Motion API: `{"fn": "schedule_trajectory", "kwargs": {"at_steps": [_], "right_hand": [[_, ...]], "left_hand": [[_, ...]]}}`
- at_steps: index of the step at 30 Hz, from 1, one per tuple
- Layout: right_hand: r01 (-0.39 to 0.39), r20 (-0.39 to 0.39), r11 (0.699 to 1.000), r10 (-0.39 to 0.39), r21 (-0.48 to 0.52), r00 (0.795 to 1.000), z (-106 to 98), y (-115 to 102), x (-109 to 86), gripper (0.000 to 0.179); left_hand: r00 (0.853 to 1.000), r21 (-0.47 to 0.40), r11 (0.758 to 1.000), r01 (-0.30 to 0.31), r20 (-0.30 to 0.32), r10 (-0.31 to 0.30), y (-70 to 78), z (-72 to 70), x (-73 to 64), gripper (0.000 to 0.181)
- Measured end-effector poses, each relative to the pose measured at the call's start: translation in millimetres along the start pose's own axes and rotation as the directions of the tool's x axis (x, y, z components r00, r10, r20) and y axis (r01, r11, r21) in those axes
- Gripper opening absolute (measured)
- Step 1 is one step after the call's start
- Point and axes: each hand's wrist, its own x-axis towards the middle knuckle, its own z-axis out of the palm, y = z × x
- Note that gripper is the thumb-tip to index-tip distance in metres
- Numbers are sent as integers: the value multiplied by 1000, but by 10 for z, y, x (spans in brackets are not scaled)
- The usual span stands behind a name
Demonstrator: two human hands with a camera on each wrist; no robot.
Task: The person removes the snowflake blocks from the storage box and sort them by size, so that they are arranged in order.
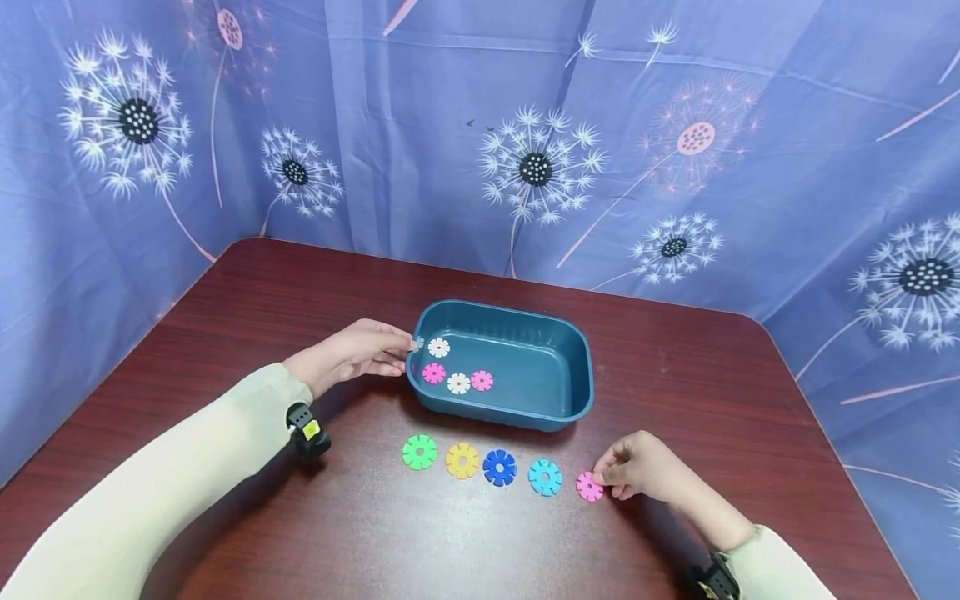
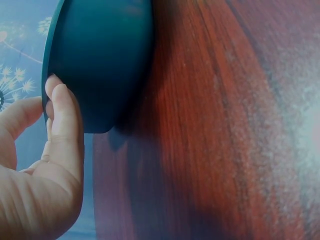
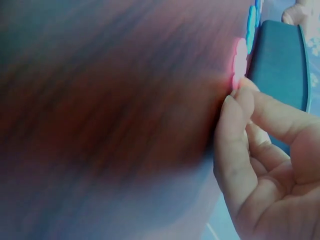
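Observation:
A dark teal plastic basin (image 1: 517,414) stands on the table, with white notched discs (image 1: 438,347) and pink notched discs (image 1: 482,381) lying on its floor. My left hand (image 1: 367,348) pinches the basin's left rim; in the left wrist view, the fingers (image 2: 65,115) lie against its outer wall. My right hand (image 1: 641,467) holds a pink notched disc (image 1: 588,486) by its right edge between thumb and finger, at the right end of a row. Left of it lie a light blue disc (image 1: 545,477), a dark blue disc (image 1: 499,468), a yellow disc (image 1: 462,460) and a green disc (image 1: 420,452).
The brown wooden table (image 1: 360,533) runs back to a blue curtain (image 1: 435,150) printed with dandelions. The row of discs lies in front of the basin, on the near side. Each wrist wears a small black camera (image 1: 307,429).

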Motion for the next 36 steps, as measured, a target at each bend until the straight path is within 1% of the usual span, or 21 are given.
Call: {"fn": "schedule_trajectory", "kwargs": {"at_steps": [4, 9, 11, 13, 16, 19, 22, 25, 27, 29, 33, 36], "right_hand": [[-27, -25, 998, 26, -57, 999, 23, -47, 15, 6], [-11, -29, 999, 9, -51, 1000, 31, -55, 6, 7], [6, -8, 1000, -6, -19, 1000, 10, -41, 3, 8], [19, 29, 999, -20, 34, 999, -54, -36, 5, 13], [40, 90, 994, -49, 101, 995, -260, -88, 23, 23], [79, 120, 992, -90, 94, 989, -549, -265, 59, 31], [149, 133, 988, -151, 27, 979, -803, -531, 127, 32], [243, 158, 968, -231, -58, 960, -953, -818, 245, 32], [298, 183, 948, -275, -114, 944, -999, -998, 347, 32], [332, 218, 931, -295, -155, 930, -1013, -1162, 458, 34], [342, 297, 921, -278, -189, 914, -980, -1400, 697, 38], [347, 351, 913, -260, -212, 899, -925, -1498, 896, 40]], "left_hand": [[1000, -3, 1000, -1, 2, 1, 0, -3, 2, 47], [1000, -4, 1000, -4, 4, 4, 1, -3, -1, 47], [1000, -6, 1000, -4, 4, 4, 4, 0, -2, 47], [1000, -9, 1000, -4, 4, 4, 7, 3, -2, 47], [1000, -14, 1000, -3, 6, 3, 5, 9, 3, 46], [1000, -13, 1000, -1, 4, 1, -2, 8, 7, 46], [1000, -13, 1000, -1, 4, 1, -9, -4, 5, 46], [1000, -12, 1000, -3, 4, 3, -14, -16, 0, 46], [1000, -11, 1000, -4, 1, 4, -16, -16, 3, 47], [1000, -11, 1000, -5, -1, 5, -15, -13, 5, 47], [1000, -12, 1000, 1, -4, -1, -14, -6, 9, 46], [1000, -14, 1000, 5, -3, -5, -11, -9, 13, 45]]}}
